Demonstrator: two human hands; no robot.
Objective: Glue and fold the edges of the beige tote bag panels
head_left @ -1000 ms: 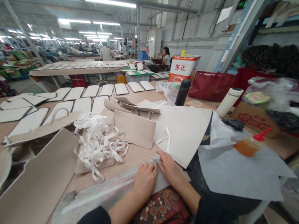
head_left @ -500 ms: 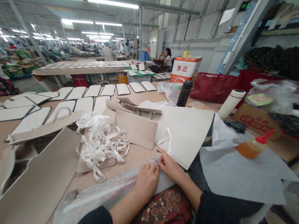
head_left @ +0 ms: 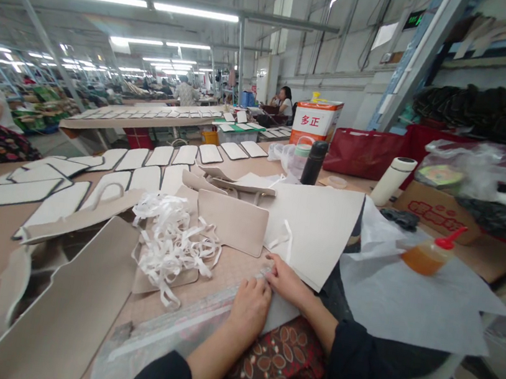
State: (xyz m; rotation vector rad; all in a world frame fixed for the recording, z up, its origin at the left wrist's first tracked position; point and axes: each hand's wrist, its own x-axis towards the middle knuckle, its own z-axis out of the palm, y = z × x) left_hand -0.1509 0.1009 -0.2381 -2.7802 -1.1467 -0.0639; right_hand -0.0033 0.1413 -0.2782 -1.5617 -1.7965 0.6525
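Observation:
My left hand (head_left: 252, 305) rests at the near table edge on a clear plastic sheet (head_left: 150, 351), its fingers curled down and their tips hidden. Touching close beside it, my right hand (head_left: 286, 280) points its index finger forward, while its other fingers bend in by the left fingertips. Whatever small thing lies between them I cannot make out. Just beyond is a large cream panel (head_left: 318, 224) with a short white strip (head_left: 287, 238) on it. A beige panel (head_left: 232, 223) and a tangled pile of white tape (head_left: 175, 238) lie to the left.
Several dark-edged white panels (head_left: 146, 179) spread over the back left. A black bottle (head_left: 314, 162), a white flask (head_left: 392, 181) and a squeeze bottle of amber liquid (head_left: 429, 257) stand to the right. Large beige bag parts (head_left: 72, 302) fill the left front. A floral cloth (head_left: 272, 368) covers my lap.
The view has shifted slightly, so the scene sits a little lower and to the right. My hands stay together at the same spot, with barely any finger movement.

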